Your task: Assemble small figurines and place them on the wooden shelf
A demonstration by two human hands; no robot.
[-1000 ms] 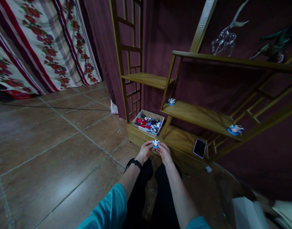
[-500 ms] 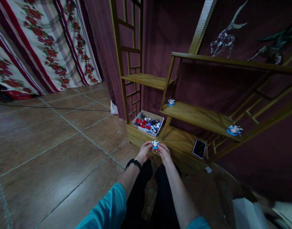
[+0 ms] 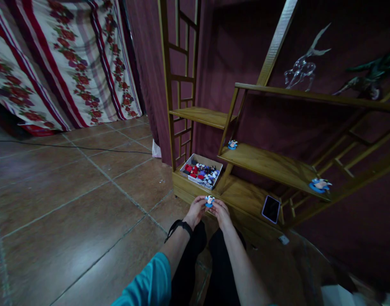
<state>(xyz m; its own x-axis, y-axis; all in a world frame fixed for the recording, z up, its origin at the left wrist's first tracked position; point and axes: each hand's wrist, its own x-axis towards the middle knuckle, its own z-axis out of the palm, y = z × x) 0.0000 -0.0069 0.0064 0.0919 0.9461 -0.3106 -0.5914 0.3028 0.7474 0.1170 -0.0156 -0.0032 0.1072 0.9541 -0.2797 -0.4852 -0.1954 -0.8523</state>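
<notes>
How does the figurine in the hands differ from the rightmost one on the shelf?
The held figurine is between the left hand and right hand; the rightmost figurine stands untouched near the end of the wooden shelf. The held figurine looks smaller in the picture than the rightmost figurine. Both have blue bases with white and pinkish parts above.

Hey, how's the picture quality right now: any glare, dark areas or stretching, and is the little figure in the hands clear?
Head view: dim overall, with a pale glare patch on the tiled floor; the backdrop behind the wooden shelves is deeply shadowed; the shelf uprights lean, suggesting wide-angle stretching; the figurine's blue and white show, but its fine detail is too small to tell.
</notes>
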